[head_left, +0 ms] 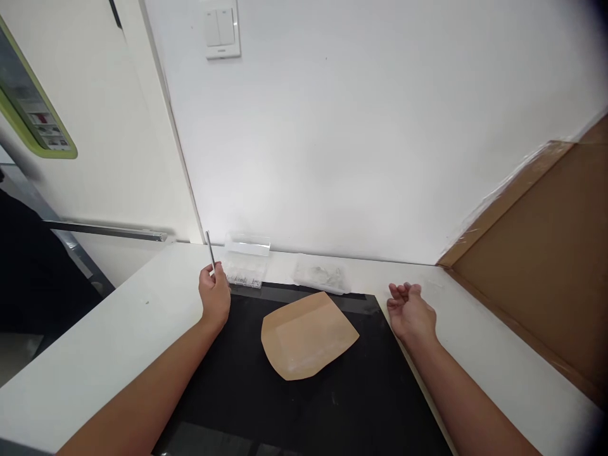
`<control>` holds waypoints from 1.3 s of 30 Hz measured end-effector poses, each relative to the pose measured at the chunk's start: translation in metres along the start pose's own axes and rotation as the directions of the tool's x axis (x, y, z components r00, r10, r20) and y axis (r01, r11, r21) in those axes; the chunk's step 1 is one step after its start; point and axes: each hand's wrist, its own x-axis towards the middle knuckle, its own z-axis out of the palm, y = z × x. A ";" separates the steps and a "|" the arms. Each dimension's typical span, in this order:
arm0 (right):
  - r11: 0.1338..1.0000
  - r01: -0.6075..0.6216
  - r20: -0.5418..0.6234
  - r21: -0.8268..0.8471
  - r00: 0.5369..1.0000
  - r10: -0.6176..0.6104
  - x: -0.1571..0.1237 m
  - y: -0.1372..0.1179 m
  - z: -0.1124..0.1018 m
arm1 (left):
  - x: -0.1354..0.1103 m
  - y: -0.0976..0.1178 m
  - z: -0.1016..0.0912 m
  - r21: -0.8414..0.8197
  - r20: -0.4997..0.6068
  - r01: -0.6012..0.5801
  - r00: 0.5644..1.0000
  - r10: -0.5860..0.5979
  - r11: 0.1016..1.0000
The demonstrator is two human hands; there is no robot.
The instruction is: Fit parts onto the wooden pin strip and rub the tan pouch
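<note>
My left hand (215, 292) is closed around a slim grey metal stick (210, 252), which points up. Its exact kind cannot be made out. My right hand (412, 311) is turned palm up past the right edge of a black mat (304, 411), its fingers loosely bent and nothing seen in them. Between the hands, a brown paper tray (311, 335) with a shiny inner face lies on the mat. Just right of my left hand stands a clear plastic box (247, 259) with its lid raised. A second clear plastic container (322, 273) with small, unclear contents sits behind the paper tray.
The white table (118, 342) meets a white wall (332, 126) at the back. A large cardboard box (546, 253) stands along the right side. At the left are a door (118, 139) and a person in dark clothes (33, 266).
</note>
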 end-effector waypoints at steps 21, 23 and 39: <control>0.998 0.041 0.191 -0.042 0.981 -0.032 -0.024 -0.002 0.008 | -0.009 -0.001 0.002 -0.241 0.091 0.084 0.994 -0.064 0.967; 0.996 0.066 0.240 -0.064 0.970 -0.049 -0.025 -0.001 0.009 | -0.014 0.003 0.003 -0.232 0.157 0.108 0.985 -0.073 0.967; 0.869 0.232 0.393 -0.436 0.918 -0.048 -0.015 0.014 0.002 | -0.050 0.020 0.012 0.033 0.738 0.313 0.633 -0.234 0.949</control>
